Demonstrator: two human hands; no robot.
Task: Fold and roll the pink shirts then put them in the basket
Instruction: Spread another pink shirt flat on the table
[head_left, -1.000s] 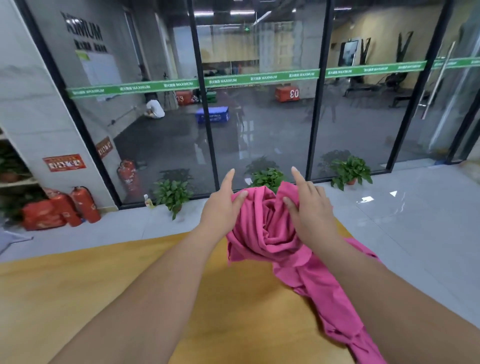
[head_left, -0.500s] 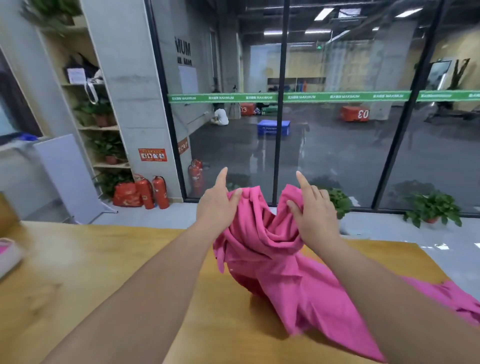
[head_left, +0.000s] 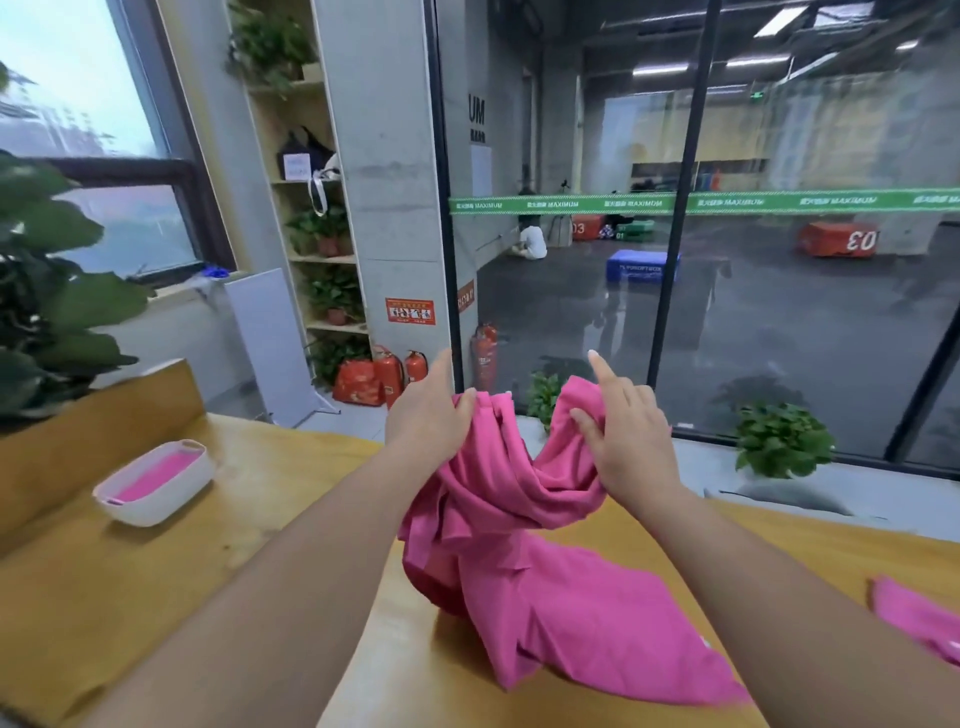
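A crumpled pink shirt (head_left: 524, 561) hangs above the wooden table (head_left: 156, 597), its lower end draping onto the tabletop. My left hand (head_left: 426, 415) pinches one upper edge of it between thumb and fingers. My right hand (head_left: 623, 431) grips the other upper edge, index finger pointing up. A white basket (head_left: 161, 499) with pink cloth inside sits on the table at the far left. Another pink cloth (head_left: 919, 618) lies at the right edge, partly hidden by my right arm.
A raised wooden ledge (head_left: 104, 415) with a large leafy plant (head_left: 47, 291) runs along the table's left side. Beyond the table's far edge are a glass wall, potted plants (head_left: 779, 441) and fire extinguishers (head_left: 400, 371) on the floor.
The view has swung left, bringing the basket and ledge into sight. Both hands have carried the shirt leftward over the table, and its tail has been dragged along.
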